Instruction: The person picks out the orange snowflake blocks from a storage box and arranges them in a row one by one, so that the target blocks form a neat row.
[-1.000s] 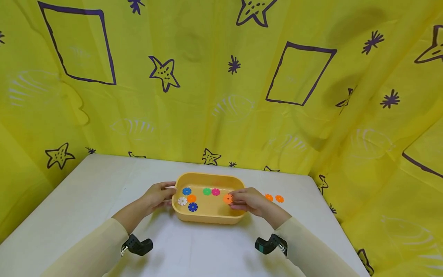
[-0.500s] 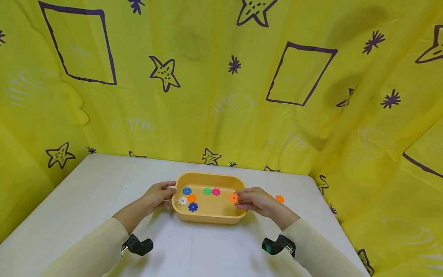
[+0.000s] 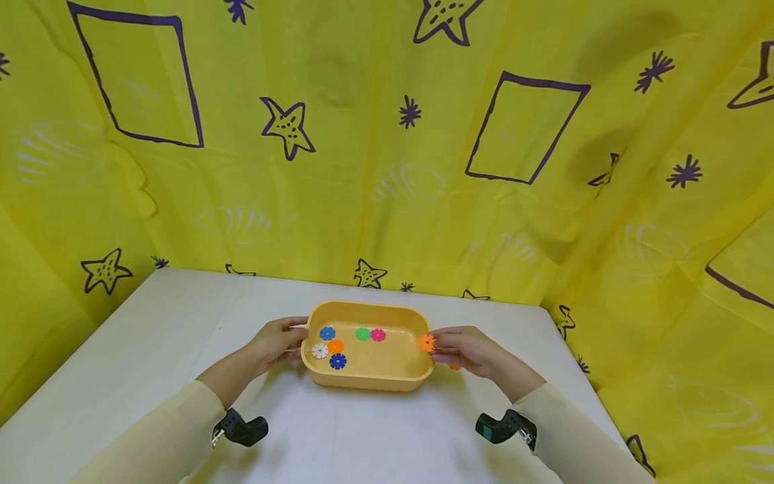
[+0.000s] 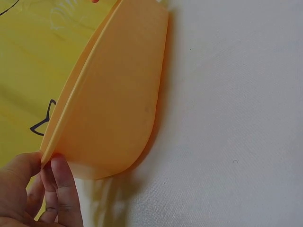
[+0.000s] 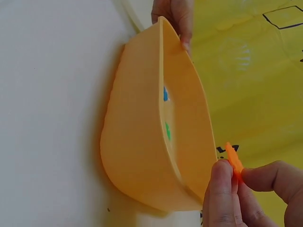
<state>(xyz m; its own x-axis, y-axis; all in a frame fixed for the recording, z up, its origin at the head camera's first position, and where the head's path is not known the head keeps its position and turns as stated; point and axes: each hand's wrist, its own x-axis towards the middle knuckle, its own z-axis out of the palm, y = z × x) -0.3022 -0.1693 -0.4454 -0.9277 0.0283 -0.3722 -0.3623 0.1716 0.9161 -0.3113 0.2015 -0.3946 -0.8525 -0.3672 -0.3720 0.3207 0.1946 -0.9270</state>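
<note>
My left hand (image 3: 275,343) grips the left end of an orange-yellow plastic basin (image 3: 377,384), thumb at the rim and fingers against the outer wall, as the left wrist view shows. My right hand (image 3: 468,349) pinches an orange notched plastic disc (image 3: 427,343) between thumb and fingers, over the basin's right rim. Inside the basin lie a light blue disc (image 3: 327,333), a white disc (image 3: 320,351), another orange disc (image 3: 335,346), a dark blue disc (image 3: 338,361), a green disc (image 3: 363,334) and a pink disc (image 3: 377,335).
Part of a further orange piece (image 3: 455,367) shows just below my right hand. The white table (image 3: 254,444) extends around the basin. A yellow patterned curtain (image 3: 363,202) hangs behind the table and at its sides.
My right hand has moved right with the orange disc, from over the basin's inside to its right rim. It now covers most of the loose orange discs there. The left hand stays put.
</note>
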